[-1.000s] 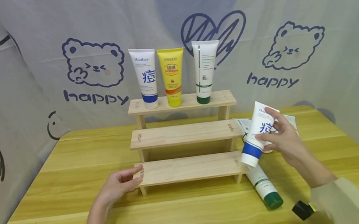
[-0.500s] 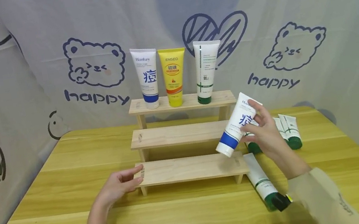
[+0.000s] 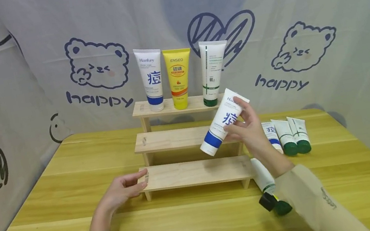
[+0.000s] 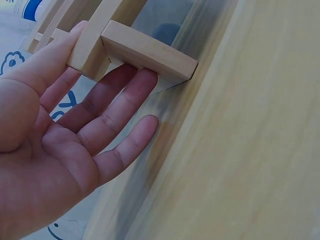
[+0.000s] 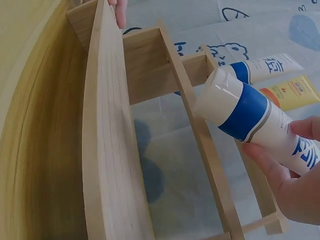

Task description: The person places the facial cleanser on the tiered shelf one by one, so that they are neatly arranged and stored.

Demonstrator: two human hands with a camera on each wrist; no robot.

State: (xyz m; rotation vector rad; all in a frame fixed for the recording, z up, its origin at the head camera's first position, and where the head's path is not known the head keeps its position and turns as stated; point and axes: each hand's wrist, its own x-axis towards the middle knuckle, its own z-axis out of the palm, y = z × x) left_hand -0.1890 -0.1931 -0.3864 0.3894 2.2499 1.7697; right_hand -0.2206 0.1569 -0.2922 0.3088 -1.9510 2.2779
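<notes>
My right hand (image 3: 245,123) pinches a white tube with a blue band (image 3: 222,121), marked "Hankey", and holds it tilted above the wooden display rack (image 3: 194,173), its capped end pointing down and left. In the right wrist view this tube (image 5: 250,110) appears close, with thumb and fingers (image 5: 272,167) on its sides. My left hand (image 3: 122,191) holds the left end of the lowest step, its fingertips against the board and the leg (image 4: 150,50). On the top step stand a white-and-blue tube (image 3: 152,80), a yellow tube (image 3: 179,79) and a white-and-green tube (image 3: 214,73).
Right of the rack lie a white-and-blue tube (image 3: 272,137) and two white tubes with green caps (image 3: 286,137). Another green-capped tube (image 3: 263,176) lies nearer, partly hidden by my right forearm. A printed cloth (image 3: 152,10) hangs behind the wood-grain table (image 3: 189,229).
My right hand has carried the white-and-blue tube left and up, from beside the rack to above its steps. My left hand stays at the rack's left end.
</notes>
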